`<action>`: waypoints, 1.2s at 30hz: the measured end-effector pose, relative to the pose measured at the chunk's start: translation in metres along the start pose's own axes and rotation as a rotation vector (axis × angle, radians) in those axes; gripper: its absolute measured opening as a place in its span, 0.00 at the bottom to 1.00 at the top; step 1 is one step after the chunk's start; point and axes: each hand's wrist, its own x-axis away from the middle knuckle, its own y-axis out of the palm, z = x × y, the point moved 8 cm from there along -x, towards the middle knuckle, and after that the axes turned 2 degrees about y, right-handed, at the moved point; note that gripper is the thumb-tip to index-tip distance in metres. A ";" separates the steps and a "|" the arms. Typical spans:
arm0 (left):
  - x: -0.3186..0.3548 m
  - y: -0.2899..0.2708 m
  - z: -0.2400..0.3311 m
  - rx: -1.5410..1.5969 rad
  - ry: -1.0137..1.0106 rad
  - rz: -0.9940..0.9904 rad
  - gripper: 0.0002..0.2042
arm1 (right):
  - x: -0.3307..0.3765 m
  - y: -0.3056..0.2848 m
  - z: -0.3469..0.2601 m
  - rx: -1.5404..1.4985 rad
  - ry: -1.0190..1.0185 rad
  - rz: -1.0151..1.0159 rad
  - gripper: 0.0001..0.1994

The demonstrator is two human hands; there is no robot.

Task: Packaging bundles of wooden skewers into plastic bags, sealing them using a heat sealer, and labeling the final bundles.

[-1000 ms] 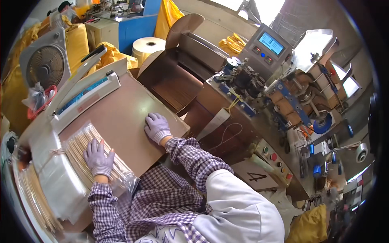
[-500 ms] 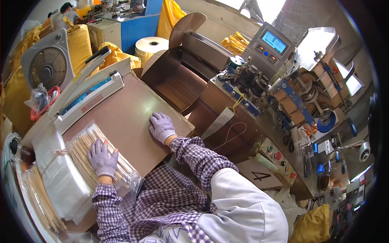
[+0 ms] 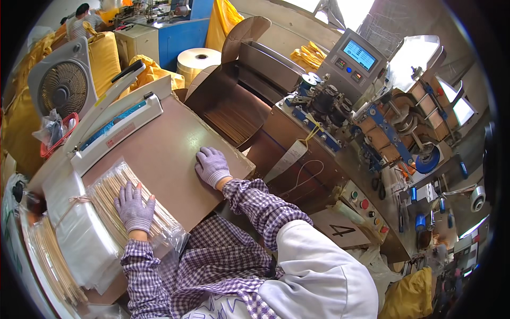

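1. Left hand [image 3: 134,207], gloved, lay flat with its fingers [image 3: 126,192] spread apart and pressed on a clear bag of thin sticks [image 3: 133,204]; it gripped nothing.
2. Right hand [image 3: 212,166], also gloved, rested palm-down on the bare brown tabletop [image 3: 170,154], fingers loosely together and empty, well apart from the bag.
3. Progress, as judged: the bag was filled and lay near the tabletop's front left edge; its open end pointed toward the heat sealer [image 3: 114,125], whose arm stood raised, so sealing appeared not yet done.
4. A stack of empty clear bags [image 3: 79,234] lay just to the left of the filled one; loose sticks filled the cardboard box [image 3: 234,114] beyond the tabletop.
5. Whether the bag's mouth was closed could not be told; glare and the left hand hid part of it, and the fisheye rim bent and cut off the further bundles at far left.
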 end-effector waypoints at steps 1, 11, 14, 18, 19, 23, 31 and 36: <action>0.000 0.000 -0.001 -0.001 -0.002 0.000 0.27 | -0.001 0.000 -0.001 0.002 -0.003 0.001 0.15; -0.001 -0.001 0.001 -0.002 -0.003 -0.002 0.27 | -0.001 0.001 0.001 -0.006 0.000 -0.008 0.14; 0.000 -0.003 -0.001 -0.003 -0.002 0.009 0.27 | -0.002 0.002 -0.001 -0.002 -0.008 0.002 0.15; 0.000 -0.004 0.000 0.004 -0.006 -0.012 0.26 | -0.001 0.000 -0.001 0.007 -0.011 0.008 0.15; 0.000 -0.004 0.000 0.004 -0.006 -0.013 0.26 | -0.001 0.000 -0.001 0.009 -0.007 -0.001 0.15; 0.001 -0.003 0.000 0.005 -0.003 0.008 0.26 | -0.002 0.001 -0.001 0.002 -0.005 -0.007 0.15; 0.001 -0.003 -0.001 0.005 0.008 0.032 0.27 | -0.002 0.000 -0.002 0.004 -0.019 0.017 0.14; 0.001 -0.002 -0.001 0.002 -0.010 -0.001 0.27 | -0.002 0.001 -0.001 0.003 -0.022 0.023 0.14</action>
